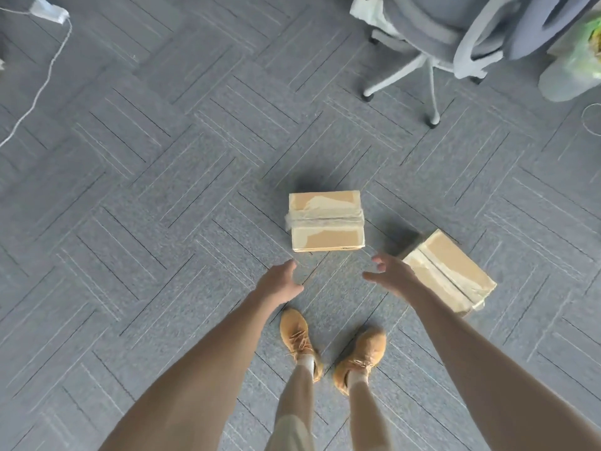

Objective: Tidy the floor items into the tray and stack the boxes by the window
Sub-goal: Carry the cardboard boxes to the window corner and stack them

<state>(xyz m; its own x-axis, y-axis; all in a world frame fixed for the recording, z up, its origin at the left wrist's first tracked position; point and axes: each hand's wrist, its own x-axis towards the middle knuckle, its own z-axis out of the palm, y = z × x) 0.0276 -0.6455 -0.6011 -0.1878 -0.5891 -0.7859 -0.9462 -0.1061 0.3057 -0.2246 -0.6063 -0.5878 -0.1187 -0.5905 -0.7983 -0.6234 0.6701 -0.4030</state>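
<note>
A taped cardboard box (327, 221) lies on the grey carpet straight ahead of my feet. A second taped cardboard box (450, 271) lies to its right, turned at an angle. My left hand (279, 281) reaches down just short of the first box's near left corner, fingers relaxed and holding nothing. My right hand (392, 273) reaches down near the box's near right corner, fingers spread and empty; it partly covers the second box's left edge. Neither hand touches a box.
A grey office chair (429, 43) on white wheeled legs stands at the back right with cloth draped over it. A green plastic bag (575, 70) sits at the far right. A white cable (42, 79) and power strip (48, 9) lie at the back left.
</note>
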